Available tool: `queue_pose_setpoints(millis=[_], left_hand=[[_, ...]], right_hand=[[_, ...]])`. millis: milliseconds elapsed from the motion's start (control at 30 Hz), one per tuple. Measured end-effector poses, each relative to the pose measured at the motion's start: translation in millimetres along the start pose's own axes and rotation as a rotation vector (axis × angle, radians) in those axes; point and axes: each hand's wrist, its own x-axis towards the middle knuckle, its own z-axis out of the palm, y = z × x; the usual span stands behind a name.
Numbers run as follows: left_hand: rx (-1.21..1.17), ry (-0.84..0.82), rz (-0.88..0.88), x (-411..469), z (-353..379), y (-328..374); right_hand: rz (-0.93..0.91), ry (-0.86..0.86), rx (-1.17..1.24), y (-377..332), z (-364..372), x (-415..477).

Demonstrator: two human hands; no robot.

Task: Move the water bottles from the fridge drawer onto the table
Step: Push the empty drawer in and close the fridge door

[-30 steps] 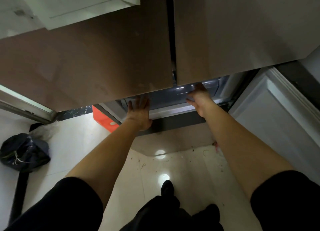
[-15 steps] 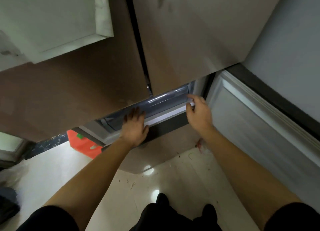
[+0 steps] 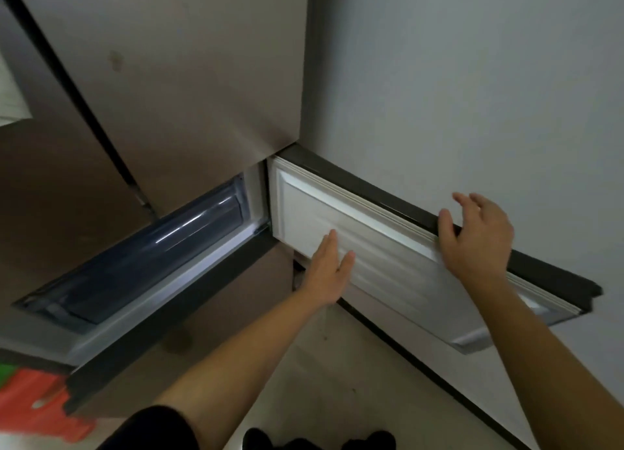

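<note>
Though the drawer [image 3: 145, 264] shows at the left under the upper doors [image 3: 189, 95], its smoky front hides what is inside, so no bottles can be seen, and the table is out of view. Both hands are on the door [image 3: 388, 274], which stands swung out to the right beside the wall [image 3: 472, 78]. The left hand [image 3: 326, 270] lies flat, fingers straight, on the door's white inner face. The right hand [image 3: 472, 240] sits at the dark top edge, thumb against the inner side, fingers spread and loose above it, clasping nothing. That placement suits steadying or swinging the door, probably to keep it out of the drawer's path. How far the drawer is pulled out I cannot tell. Below it a brown panel [image 3: 209, 314] juts toward the near side, and a red thing [image 3: 37, 405] lies at near left. Either could crowd the approach.
</note>
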Motion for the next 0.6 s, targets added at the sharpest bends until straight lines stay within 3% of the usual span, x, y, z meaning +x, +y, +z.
queue_pose_setpoints(millis=[100, 200, 367, 467, 600], left_hand=[[-0.064, -0.099, 0.041, -7, 32, 31], [-0.110, -0.126, 0.008, -18, 54, 45], [-0.284, 0.003, -0.097, -45, 86, 78], [-0.337, 0.085, -0.135, -63, 103, 84], [-0.468, 0.107, -0.215, -86, 112, 68]], right_hand=[[0.307, -0.383, -0.297, 40, -25, 5], [0.206, -0.563, -0.246, 52, -35, 5], [-0.026, -0.727, -0.166, 66, -58, 3], [-0.083, -0.937, 0.016, 65, -66, -4], [-0.060, -1.165, 0.430, 56, -58, -24]])
